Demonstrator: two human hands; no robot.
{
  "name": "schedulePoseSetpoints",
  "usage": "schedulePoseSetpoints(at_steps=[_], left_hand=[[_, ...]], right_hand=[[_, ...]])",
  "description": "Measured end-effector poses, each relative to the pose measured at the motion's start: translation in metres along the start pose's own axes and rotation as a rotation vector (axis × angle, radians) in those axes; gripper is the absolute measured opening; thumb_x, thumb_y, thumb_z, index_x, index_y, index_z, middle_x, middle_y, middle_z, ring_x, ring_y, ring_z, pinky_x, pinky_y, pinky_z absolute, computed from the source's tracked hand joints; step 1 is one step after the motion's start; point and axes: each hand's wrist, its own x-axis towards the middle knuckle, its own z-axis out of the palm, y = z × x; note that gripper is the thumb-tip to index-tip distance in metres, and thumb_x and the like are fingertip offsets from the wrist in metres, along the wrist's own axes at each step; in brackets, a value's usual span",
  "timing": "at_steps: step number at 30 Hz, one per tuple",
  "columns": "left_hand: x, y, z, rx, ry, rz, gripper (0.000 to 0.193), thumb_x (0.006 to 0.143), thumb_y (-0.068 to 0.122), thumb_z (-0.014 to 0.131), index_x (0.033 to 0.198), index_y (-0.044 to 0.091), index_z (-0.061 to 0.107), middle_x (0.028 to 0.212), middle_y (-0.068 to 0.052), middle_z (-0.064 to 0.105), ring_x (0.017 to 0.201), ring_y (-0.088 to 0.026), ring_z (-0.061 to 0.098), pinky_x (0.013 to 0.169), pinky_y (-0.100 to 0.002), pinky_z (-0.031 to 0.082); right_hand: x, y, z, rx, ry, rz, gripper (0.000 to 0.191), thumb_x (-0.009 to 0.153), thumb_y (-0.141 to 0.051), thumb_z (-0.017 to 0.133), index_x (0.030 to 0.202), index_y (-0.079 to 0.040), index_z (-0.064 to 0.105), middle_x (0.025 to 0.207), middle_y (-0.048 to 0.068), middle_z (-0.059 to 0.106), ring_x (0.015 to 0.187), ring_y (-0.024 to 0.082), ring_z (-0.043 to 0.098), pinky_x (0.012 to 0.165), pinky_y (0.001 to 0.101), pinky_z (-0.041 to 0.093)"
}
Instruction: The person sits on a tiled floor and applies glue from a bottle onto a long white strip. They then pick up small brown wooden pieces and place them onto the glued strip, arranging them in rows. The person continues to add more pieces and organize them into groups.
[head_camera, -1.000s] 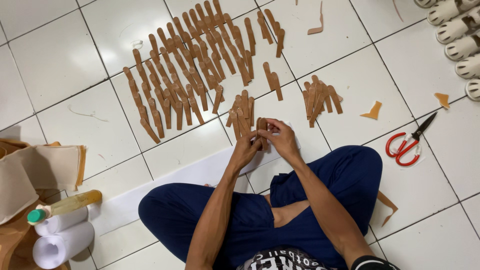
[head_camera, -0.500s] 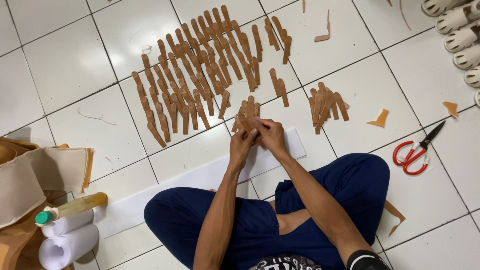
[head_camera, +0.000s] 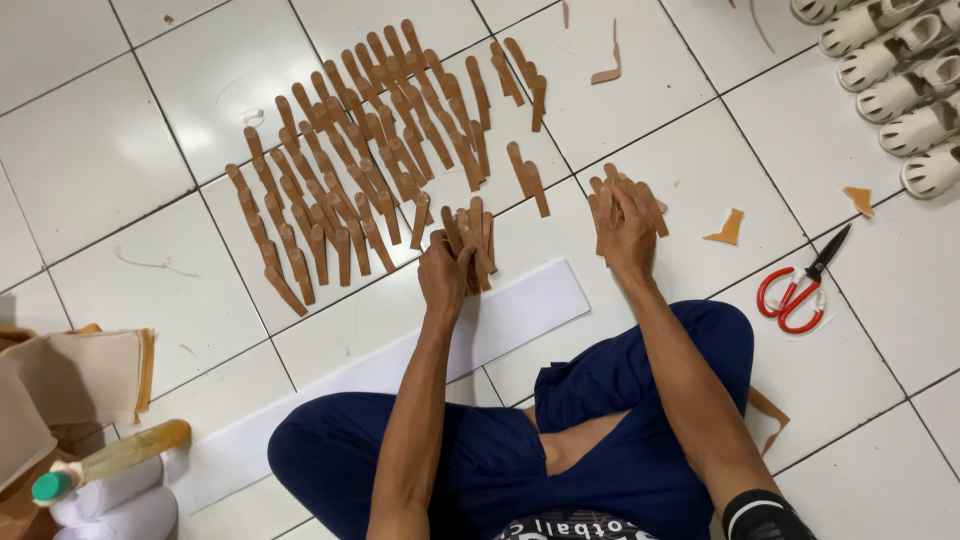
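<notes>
I sit cross-legged on a white tiled floor. My left hand (head_camera: 447, 275) grips a small bundle of brown strips (head_camera: 474, 236) standing fanned above a long white sheet (head_camera: 530, 305). My right hand (head_camera: 629, 232) rests with fingers spread on a second pile of brown strips (head_camera: 652, 203) to the right, touching its top. Beyond both hands, several brown strips (head_camera: 365, 165) lie in slanted rows across the tiles.
Red-handled scissors (head_camera: 800, 290) lie on the floor at right, near orange scraps (head_camera: 727, 230). White sandals (head_camera: 895, 80) line the top right corner. At lower left sit a stack of tan sheets (head_camera: 85, 370), a green-capped bottle (head_camera: 110, 460) and white rolls (head_camera: 110, 505).
My right hand has left the bundle in front of me and moved right onto the second pile. My left hand stays on the bundle. The view shifted slightly.
</notes>
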Motion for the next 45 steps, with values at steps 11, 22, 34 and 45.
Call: schedulePoseSetpoints(at_steps=[11,22,34,45], left_hand=[[-0.026,0.008,-0.004,0.184,0.304,0.311,0.047,0.09,0.027,0.077,0.122,-0.003,0.061,0.123,-0.022,0.061,0.104,-0.037,0.062,0.088,-0.047,0.052],[-0.029,0.007,0.009,0.157,0.102,0.285,0.052,0.079,0.024,0.084,0.122,0.004,0.064,0.12,-0.018,0.061,0.111,-0.039,0.059,0.097,-0.05,0.05],[-0.022,0.007,0.004,-0.005,0.186,0.35,0.045,0.092,0.024,0.078,0.126,0.0,0.061,0.133,-0.023,0.058,0.12,-0.038,0.059,0.1,-0.045,0.052],[0.106,0.08,0.023,0.087,0.23,0.154,0.057,0.079,0.03,0.083,0.113,-0.01,0.059,0.098,-0.031,0.069,0.086,-0.044,0.07,0.071,-0.049,0.057]], right_hand=[[0.061,-0.063,0.108,-0.186,-0.115,0.035,0.063,0.079,-0.03,0.08,0.123,0.01,0.06,0.108,0.027,0.067,0.096,0.038,0.067,0.076,0.0453,0.056],[0.041,-0.047,0.117,-0.099,-0.167,0.073,0.026,0.084,-0.026,0.079,0.087,-0.002,0.071,0.084,0.016,0.071,0.074,0.033,0.069,0.063,0.0482,0.055],[0.003,-0.079,0.064,0.368,-0.641,0.489,0.044,0.089,-0.043,0.079,0.083,0.0,0.073,0.069,0.009,0.068,0.056,0.016,0.052,0.049,0.0312,0.038],[0.075,-0.076,0.092,0.421,-0.362,0.272,0.031,0.085,-0.03,0.083,0.098,-0.003,0.075,0.085,0.005,0.077,0.077,0.013,0.072,0.069,0.0272,0.057]])
